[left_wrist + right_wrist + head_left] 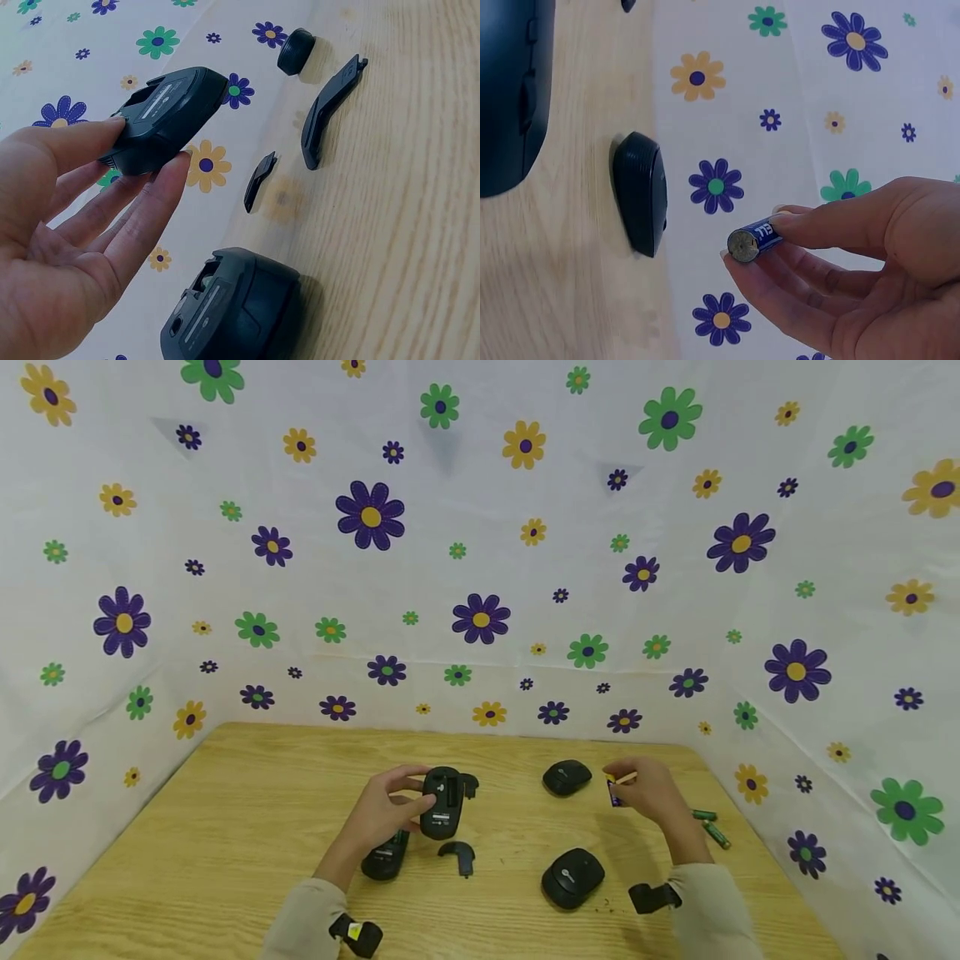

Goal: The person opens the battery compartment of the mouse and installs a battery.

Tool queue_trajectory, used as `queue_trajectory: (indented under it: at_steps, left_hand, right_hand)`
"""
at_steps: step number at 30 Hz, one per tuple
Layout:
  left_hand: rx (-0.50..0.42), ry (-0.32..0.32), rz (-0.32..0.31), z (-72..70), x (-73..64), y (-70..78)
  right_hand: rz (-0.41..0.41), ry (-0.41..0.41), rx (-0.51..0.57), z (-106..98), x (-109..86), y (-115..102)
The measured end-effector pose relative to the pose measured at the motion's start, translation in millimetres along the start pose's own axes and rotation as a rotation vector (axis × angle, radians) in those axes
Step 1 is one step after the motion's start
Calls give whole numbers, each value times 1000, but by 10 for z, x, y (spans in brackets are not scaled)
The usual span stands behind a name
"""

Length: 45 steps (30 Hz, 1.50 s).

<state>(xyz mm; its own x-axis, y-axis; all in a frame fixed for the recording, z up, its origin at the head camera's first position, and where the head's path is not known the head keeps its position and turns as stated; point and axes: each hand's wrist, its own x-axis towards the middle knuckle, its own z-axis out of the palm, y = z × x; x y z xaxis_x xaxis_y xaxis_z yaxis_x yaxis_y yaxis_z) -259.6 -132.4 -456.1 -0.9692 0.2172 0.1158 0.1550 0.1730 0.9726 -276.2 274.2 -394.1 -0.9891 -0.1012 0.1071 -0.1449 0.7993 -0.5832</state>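
Note:
My left hand (pixel 386 806) grips a black computer mouse (pixel 442 803) above the table, its underside with the open battery slot turned up. Thumb and fingers hold its edges in the left wrist view. My right hand (pixel 647 789) pinches a blue battery (pixel 754 238), its flat end showing in the right wrist view; a yellow part shows in the head view. Below the left hand lies another upturned mouse (pixel 385 858), with its battery slot uncovered. Two black battery covers lie near the held mouse, one cover (pixel 457 856) in front and another cover (pixel 470 784) behind it.
Two black mice lie upright on the wooden table (pixel 285 827), one mouse (pixel 567 777) at the back and another mouse (pixel 573 878) nearer. Green batteries (pixel 716 835) lie by the right forearm. A flowered cloth (pixel 420 568) stands round the table's back and sides.

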Motion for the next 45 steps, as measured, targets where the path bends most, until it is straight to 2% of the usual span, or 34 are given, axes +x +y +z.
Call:
queue_trajectory:
  at_steps: [15,30,45]
  left_hand:
    - [-8,-25,9,24,9,-24]
    - [-7,-20,1,50,-1,-4]
    - [-29,-37,2,59,0,-21]
  right_hand:
    - [-19,5,56,59,68,-322]
    - [-63,-6,151,294,154,-589]
    - [-33,-30,198,468,169,-862]
